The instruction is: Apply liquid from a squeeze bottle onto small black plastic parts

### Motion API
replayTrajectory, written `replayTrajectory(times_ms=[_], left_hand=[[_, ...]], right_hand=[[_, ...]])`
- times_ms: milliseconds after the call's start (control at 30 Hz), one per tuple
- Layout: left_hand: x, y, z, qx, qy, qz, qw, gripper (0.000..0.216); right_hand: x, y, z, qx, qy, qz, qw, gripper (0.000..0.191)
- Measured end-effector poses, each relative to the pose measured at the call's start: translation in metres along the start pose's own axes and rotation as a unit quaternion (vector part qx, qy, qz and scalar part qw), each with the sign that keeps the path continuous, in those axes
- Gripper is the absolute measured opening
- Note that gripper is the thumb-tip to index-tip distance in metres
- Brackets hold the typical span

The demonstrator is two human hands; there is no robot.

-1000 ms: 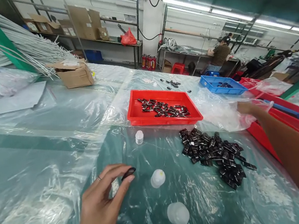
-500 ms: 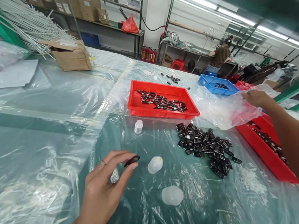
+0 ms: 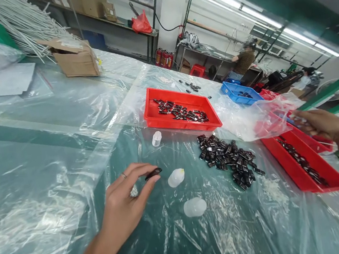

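I can see a small, glossy black oval piece (image 3: 153, 174) pinched in the left hand's fingertips, its long axis slanting toward two o'clock. Further off, also around two o'clock, crumpled clear plastic film (image 3: 265, 121) lies slack beside the trays.

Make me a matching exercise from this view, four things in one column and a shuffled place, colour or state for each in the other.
Column one
1. Left hand
2. Heap of black pieces
3. Cardboard box
4. Blue tray

Column two
A. Brown
B. Contains small dark items
C. Loose on the plastic sheeting
D. Pinching a single dark piece between thumb and fingers

Right pairs: 1-D, 2-C, 3-A, 4-B.
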State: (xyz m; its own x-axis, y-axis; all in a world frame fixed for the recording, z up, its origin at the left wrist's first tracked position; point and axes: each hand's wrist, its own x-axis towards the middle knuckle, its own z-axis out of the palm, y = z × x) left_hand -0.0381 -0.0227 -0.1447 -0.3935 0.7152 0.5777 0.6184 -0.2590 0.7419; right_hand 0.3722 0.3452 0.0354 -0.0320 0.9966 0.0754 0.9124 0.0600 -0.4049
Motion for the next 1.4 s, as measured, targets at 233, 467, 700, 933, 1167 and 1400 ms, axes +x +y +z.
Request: replayTrajectory(times_ms=[233, 467, 700, 933, 1167, 1400], left_hand=[[0.0, 0.003, 0.003, -0.004, -0.004, 0.016, 1.0, 0.01], [0.002, 0.001, 0.007, -0.021, -0.002, 0.013, 1.0, 0.01], [0.002, 0.004, 0.005, -0.042, 0.002, 0.022, 0.999, 0.01], [0.002, 0.005, 0.004, -0.053, 0.004, 0.02, 0.998, 0.01], [0.002, 0.007, 0.003, -0.077, -0.006, 0.001, 0.997, 0.012], [0.004, 0.01, 0.002, -0.121, -0.009, -0.028, 0.992, 0.009]], right_hand=[[-0.182, 0.012, 0.087, 0.063, -0.183, -0.07, 0.979, 0.072], [-0.285, -0.023, 0.201, -0.078, -0.119, -0.21, 0.967, 0.029], [-0.298, -0.025, 0.218, -0.155, -0.009, -0.288, 0.945, 0.027], [-0.303, -0.02, 0.2, -0.124, 0.022, -0.353, 0.927, 0.037], [-0.293, -0.022, 0.173, -0.067, -0.04, -0.387, 0.919, 0.027], [-0.286, -0.032, 0.184, -0.076, -0.096, -0.399, 0.909, 0.019]])
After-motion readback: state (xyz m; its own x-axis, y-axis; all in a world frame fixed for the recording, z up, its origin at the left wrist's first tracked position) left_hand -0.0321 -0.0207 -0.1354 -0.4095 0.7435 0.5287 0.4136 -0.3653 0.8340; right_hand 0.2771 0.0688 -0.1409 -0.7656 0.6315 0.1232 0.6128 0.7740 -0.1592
